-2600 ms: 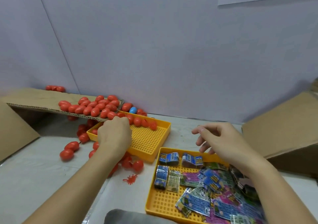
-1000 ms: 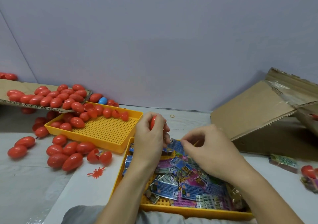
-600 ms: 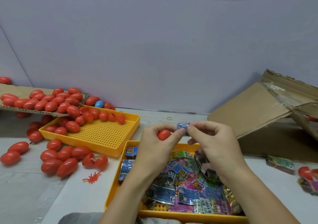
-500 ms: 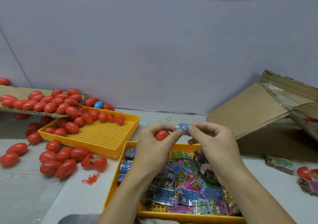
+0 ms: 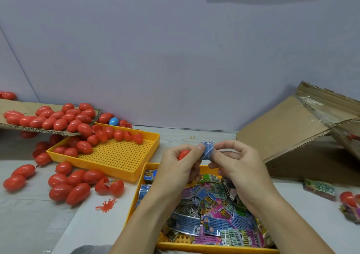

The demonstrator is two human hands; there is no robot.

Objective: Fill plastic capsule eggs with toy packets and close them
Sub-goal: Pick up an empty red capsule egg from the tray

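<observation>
Both hands raised together above the far end of the packet tray (image 5: 134, 203), forearms entering from the bottom edge. Left hand (image 5: 175, 168): back toward camera, fingers curled round a red capsule egg (image 5: 183, 154) held in the palm, only a sliver of red showing between thumb and forefinger; forefinger tip also touches the blue toy packet (image 5: 207, 150). Right hand (image 5: 236, 168): thumb and forefinger pinch the same packet from the right, remaining fingers loosely curled below. Packet is rolled or folded into a small wad, held between the two hands just right of the egg and touching the left fingertips. Whether the egg is open or closed cannot be told. Loose packets fill the near tray; red eggs lie in the egg tray (image 5: 120, 173), on the cardboard flap (image 5: 11, 107) and on the table (image 5: 29, 214) to the left, with one blue egg (image 5: 113, 121) by the wall. Versus 0.5 s ago: hands in nearly the same place, same grips; the packet looks more tightly bunched and sits closer to the egg. Versus 1.0 s ago: the right hand was down at the tray picking; it has since lifted with the packet.
</observation>
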